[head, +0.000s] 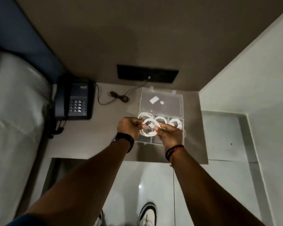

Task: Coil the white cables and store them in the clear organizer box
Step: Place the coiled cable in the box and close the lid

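Note:
A coiled white cable [149, 128] hangs in the air between both hands, just above the clear organizer box [160, 141]. My left hand [128, 128] pinches the coil's left side, and my right hand [169, 135] pinches its right side. The box stands open on the small table, its lid [163, 101] tilted back. Coiled white cables lie in the rear compartments: one at the left [143, 115], one in the middle [161, 119], one at the right [176, 122]. My hands hide part of the front compartments.
A black desk phone [75, 101] sits at the table's left. A dark cord [119, 97] runs from a black wall panel [147, 74] onto the table. A bed [15, 111] lies to the left, white walls to the right, my shoes [147, 212] below.

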The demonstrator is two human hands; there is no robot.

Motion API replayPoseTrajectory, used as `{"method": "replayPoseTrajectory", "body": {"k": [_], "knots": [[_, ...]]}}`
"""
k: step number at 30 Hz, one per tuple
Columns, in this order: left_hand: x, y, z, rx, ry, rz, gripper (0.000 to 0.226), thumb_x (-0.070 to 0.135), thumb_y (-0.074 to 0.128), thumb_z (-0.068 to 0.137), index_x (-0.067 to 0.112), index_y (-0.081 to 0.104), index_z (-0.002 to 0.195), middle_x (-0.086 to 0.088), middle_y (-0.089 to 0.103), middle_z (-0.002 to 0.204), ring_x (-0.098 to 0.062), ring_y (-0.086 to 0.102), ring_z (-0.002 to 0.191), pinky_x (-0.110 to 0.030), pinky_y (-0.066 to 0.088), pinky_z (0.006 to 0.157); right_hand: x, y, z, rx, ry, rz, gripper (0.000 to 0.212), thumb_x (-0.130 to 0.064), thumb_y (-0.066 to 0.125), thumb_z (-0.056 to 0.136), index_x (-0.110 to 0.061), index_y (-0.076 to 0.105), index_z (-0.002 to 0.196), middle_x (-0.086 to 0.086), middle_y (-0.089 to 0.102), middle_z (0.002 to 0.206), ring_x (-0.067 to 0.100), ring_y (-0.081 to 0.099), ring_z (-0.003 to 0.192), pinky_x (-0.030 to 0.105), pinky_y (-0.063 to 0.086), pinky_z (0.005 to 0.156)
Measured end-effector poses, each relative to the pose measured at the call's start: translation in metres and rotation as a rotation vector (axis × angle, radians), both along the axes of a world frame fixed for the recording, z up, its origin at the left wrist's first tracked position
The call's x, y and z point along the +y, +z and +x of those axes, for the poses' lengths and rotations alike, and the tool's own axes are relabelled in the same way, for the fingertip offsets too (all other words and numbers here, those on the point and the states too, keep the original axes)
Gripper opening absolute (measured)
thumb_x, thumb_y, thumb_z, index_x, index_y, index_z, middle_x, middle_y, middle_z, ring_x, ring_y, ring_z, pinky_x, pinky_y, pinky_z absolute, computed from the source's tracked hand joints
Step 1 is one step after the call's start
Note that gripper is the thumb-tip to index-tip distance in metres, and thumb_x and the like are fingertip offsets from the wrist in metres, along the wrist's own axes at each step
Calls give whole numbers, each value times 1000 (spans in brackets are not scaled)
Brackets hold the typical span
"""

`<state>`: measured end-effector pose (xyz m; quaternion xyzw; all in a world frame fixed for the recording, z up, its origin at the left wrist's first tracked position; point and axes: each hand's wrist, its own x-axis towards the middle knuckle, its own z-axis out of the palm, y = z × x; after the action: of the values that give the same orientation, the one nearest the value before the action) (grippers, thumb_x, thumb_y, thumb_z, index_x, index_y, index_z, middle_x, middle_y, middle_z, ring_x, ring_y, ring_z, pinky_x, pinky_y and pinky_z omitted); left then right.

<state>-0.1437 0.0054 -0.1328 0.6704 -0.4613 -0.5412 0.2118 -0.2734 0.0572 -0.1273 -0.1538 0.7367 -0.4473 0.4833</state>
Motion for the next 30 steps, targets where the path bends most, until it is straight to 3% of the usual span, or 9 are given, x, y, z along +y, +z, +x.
{"method": "replayPoseTrajectory", "body": {"k": [4, 8, 11, 13, 17, 19, 22, 27, 30], "knots": [[-1, -57, -2, -190, -86, -8, 13, 27, 80, 68, 27, 76, 80, 0, 76, 88, -20, 68, 87, -24, 51, 83, -2, -62, 4, 63, 3, 92, 23, -1, 75, 75, -1, 71, 98, 10, 68, 84, 15, 61, 64, 31, 56, 63], [-3, -81, -1, -356, -212, -99, 11, 26, 73, 73, 27, 75, 84, 0, 76, 88, -23, 67, 86, -25, 50, 79, -8, -88, 10, 183, 62, 165, 20, -7, 76, 74, -7, 74, 93, 12, 74, 89, 26, 68, 79, 46, 56, 83], [-5, -85, -3, -486, -306, -243, 10, 23, 66, 78, 26, 72, 86, -5, 74, 86, -29, 64, 85, -31, 51, 73, -14, -90, 16, 353, 123, 167, 22, -13, 76, 74, -10, 75, 96, 12, 75, 95, 28, 69, 91, 34, 53, 89], [-5, -85, -4, -569, -403, -305, 12, 24, 62, 82, 24, 71, 90, -7, 72, 87, -30, 57, 94, -35, 49, 75, -14, -87, 19, 521, 228, 199, 23, -17, 74, 78, -11, 74, 100, 10, 74, 100, 26, 67, 98, 23, 46, 87], [4, -85, -3, -715, -498, -482, 18, 25, 56, 86, 18, 72, 90, -7, 69, 81, -31, 45, 104, -39, 38, 77, -12, -83, 25, 759, 444, 228, 20, -19, 64, 87, -10, 72, 103, 14, 73, 99, 29, 65, 97, 21, 40, 73], [8, -87, -1, -755, -497, -571, 14, 21, 58, 83, 18, 71, 85, -5, 71, 80, -31, 48, 102, -37, 35, 74, -13, -83, 26, 835, 515, 240, 20, -18, 58, 91, -11, 72, 103, 15, 72, 98, 31, 65, 96, 24, 41, 72], [16, -96, 2, -851, -582, -688, 17, 15, 64, 77, 19, 72, 91, -2, 72, 95, -33, 54, 98, -39, 39, 74, -14, -85, 28, 946, 630, 222, 22, -15, 51, 94, -9, 70, 105, 16, 71, 102, 33, 63, 99, 33, 48, 80], [12, -104, 4, -902, -531, -606, 14, 28, 66, 78, 22, 73, 89, -12, 58, 111, -37, 51, 100, -44, 41, 76, -16, -91, 27, 961, 648, 203, 26, -11, 55, 87, 0, 60, 110, 23, 51, 122, 34, 56, 103, 30, 36, 71], [13, -111, 6, -898, -616, -582, 18, 29, 62, 82, 22, 70, 96, -10, 54, 114, -36, 47, 103, -43, 39, 78, -15, -98, 21, 1023, 772, 266, 23, -14, 57, 84, -5, 63, 106, 23, 46, 126, 36, 48, 112, 35, 38, 83]]}}
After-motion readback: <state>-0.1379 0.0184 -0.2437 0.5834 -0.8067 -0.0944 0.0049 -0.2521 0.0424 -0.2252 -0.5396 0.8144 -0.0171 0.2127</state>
